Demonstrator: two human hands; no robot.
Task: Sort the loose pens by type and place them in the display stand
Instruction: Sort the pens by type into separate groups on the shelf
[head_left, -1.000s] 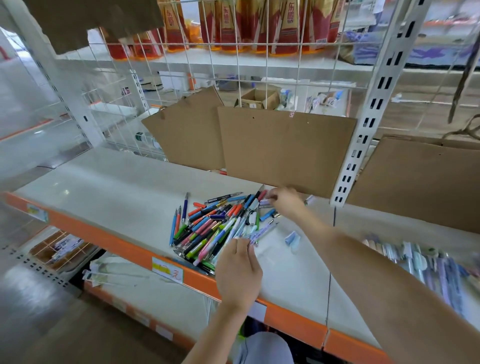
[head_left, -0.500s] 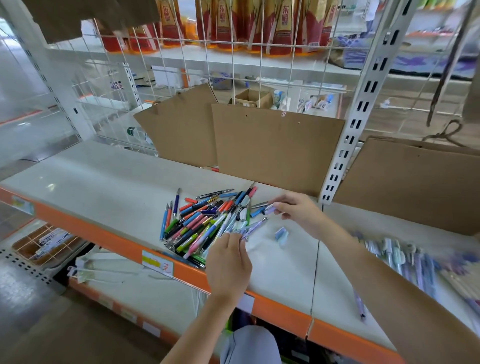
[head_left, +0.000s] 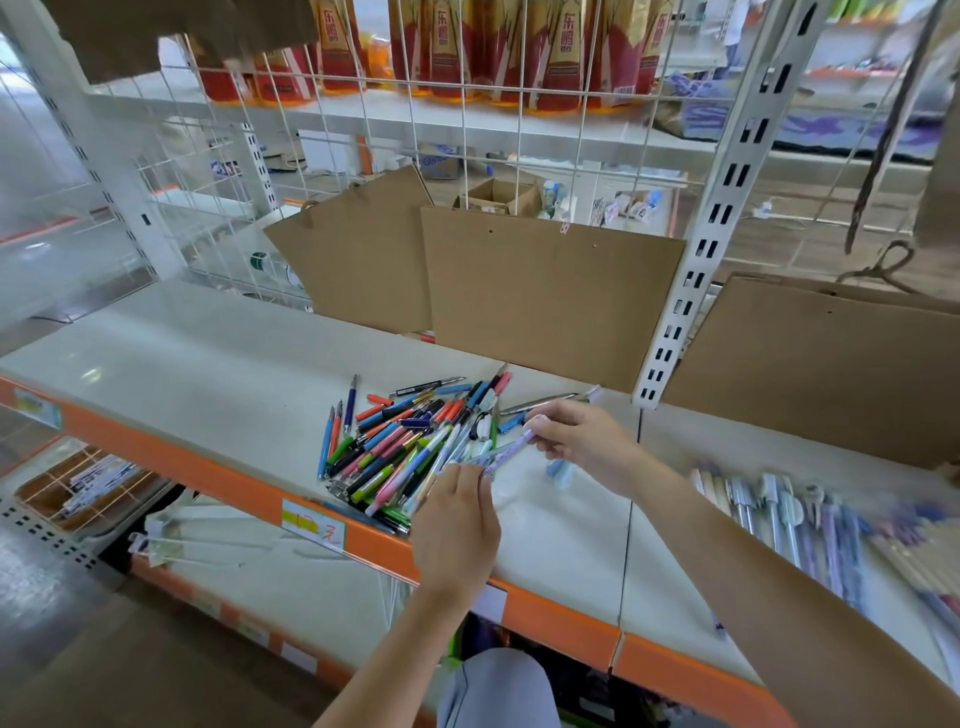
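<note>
Pens (head_left: 410, 447) lay heaped in a loose, many-coloured pile on the white shelf (head_left: 208, 374), just left of where my hands met. A second before, my right hand (head_left: 582, 441) had been reaching to the far edge of that heap, near the cardboard sheet (head_left: 550, 296); by this moment it had come back toward me with a pale lilac pen (head_left: 511, 447) pinched between thumb and fingertips at its upper end. My left hand (head_left: 457, 519) had hardly moved: it hovered at the near right corner of the pile, fingers curled, and its fingertips met the lower end of the same pen. From behind the knuckles I could not tell whether that hand truly gripped the pen or only steadied it. So the pen was off the pile and spanned between both hands, tilted, above the shelf. I judged that one pick was done and the type was being checked or the pen passed across. A small light-blue piece (head_left: 560, 470), perhaps a cap, lay beside my right wrist. Further right, a row of pale pens (head_left: 779, 514) lay side by side, blurred, seemingly already sorted. No display stand showed in view, and most of the heap remained unsorted.
</note>
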